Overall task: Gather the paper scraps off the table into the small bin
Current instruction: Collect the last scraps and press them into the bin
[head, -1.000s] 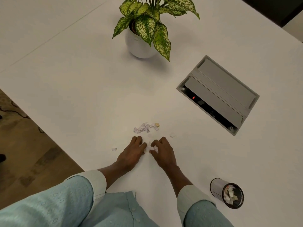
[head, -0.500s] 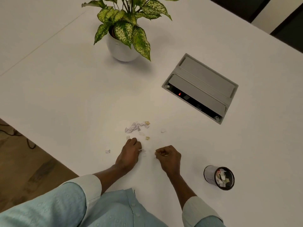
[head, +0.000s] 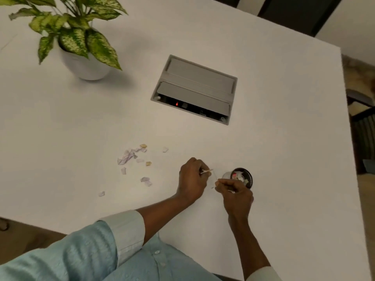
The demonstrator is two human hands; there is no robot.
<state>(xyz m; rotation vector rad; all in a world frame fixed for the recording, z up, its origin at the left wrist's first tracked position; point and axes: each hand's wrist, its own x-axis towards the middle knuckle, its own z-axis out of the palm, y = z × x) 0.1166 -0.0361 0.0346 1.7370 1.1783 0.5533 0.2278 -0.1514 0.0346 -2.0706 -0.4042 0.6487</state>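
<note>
Several paper scraps (head: 129, 157) lie scattered on the white table (head: 60, 128), left of my hands. The small round bin (head: 242, 176), dark-rimmed and holding paper bits, stands just right of my hands. My left hand (head: 192, 180) is closed around paper scraps, a thin piece poking out toward the bin. My right hand (head: 236, 194) pinches scraps too, right in front of the bin and partly covering its near side. More loose scraps (head: 146, 181) and a single scrap (head: 101, 193) lie nearer the table's front edge.
A potted plant in a white pot (head: 85, 65) stands at the back left. A grey cable box (head: 194, 88) with its flap open is set into the table's middle. The table's right edge runs along a chair (head: 361, 110).
Both hands closed on scraps and moved right from the scrap pile to the bin. The view has swung right, so the pile now lies to the left.
</note>
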